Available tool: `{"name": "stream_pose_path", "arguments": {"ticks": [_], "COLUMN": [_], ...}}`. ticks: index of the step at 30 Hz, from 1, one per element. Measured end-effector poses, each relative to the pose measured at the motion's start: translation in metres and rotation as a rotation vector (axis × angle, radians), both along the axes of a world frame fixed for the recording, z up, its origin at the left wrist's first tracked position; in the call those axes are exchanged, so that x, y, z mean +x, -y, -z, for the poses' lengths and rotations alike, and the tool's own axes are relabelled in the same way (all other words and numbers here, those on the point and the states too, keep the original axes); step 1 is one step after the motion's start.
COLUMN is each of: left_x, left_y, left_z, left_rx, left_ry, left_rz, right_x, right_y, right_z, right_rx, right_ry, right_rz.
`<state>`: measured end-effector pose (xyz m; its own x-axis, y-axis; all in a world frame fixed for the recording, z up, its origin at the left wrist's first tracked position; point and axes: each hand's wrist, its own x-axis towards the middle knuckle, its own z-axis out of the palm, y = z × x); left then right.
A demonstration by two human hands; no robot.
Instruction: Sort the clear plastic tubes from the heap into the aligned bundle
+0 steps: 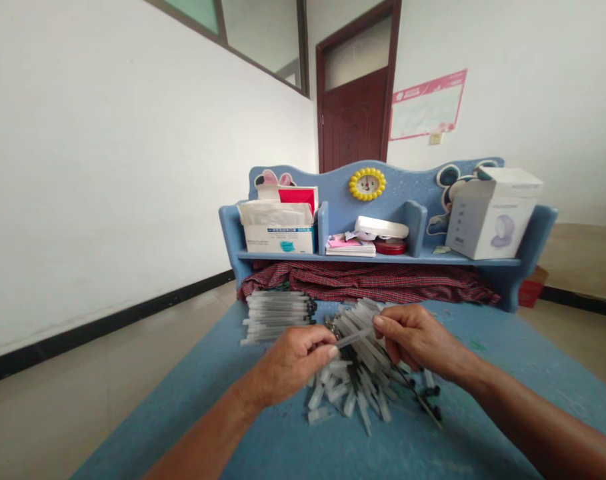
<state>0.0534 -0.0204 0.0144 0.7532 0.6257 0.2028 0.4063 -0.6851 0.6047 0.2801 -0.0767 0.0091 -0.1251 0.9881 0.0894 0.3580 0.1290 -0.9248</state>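
Note:
My left hand (297, 360) pinches one end of a translucent pen barrel (355, 337). The fingers of my right hand (420, 339) close on its other end, so it spans the gap between both hands, slightly tilted. Below and behind it spreads a loose pile of clear pen parts (363, 387), short caps and long tubes, partly covered by my hands. Thin dark rods (427, 408), which look like refills, and small black pieces lie at the pile's right side. To the left, a neat stack of pens (277, 317) lies in parallel, dark tips facing right.
The blue table (273, 440) has a raised shelf (293, 256) along its back. On it stand a mask box (280, 239), papers (350, 248), a red round tin (390, 247) and a white carton (493, 217). Checked cloth (363, 283) is tucked beneath.

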Motion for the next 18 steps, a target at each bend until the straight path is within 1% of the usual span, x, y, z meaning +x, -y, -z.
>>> {"name": "stream_pose_path", "arguments": {"ticks": [3, 6, 12, 15, 18], "left_x": [-0.002, -0.004, -0.004, -0.004, -0.003], "left_y": [-0.001, -0.002, 0.0, 0.001, 0.0], "left_z": [0.0, -0.002, -0.006, -0.006, -0.004], "left_rx": [-0.032, -0.092, -0.208, -0.259, -0.266], "left_ry": [0.001, 0.01, 0.026, 0.026, 0.014], "left_rz": [0.001, 0.034, 0.069, 0.08, 0.069], "right_x": [0.004, 0.007, 0.014, 0.016, 0.016], "right_y": [0.001, 0.003, 0.004, 0.004, 0.004], "right_z": [-0.001, -0.004, -0.006, -0.005, -0.006], "right_rx": [-0.008, -0.065, -0.095, -0.084, -0.011], "right_ry": [0.006, -0.01, -0.013, 0.001, 0.117], "right_rz": [-0.074, -0.161, -0.25, -0.263, -0.217]}}
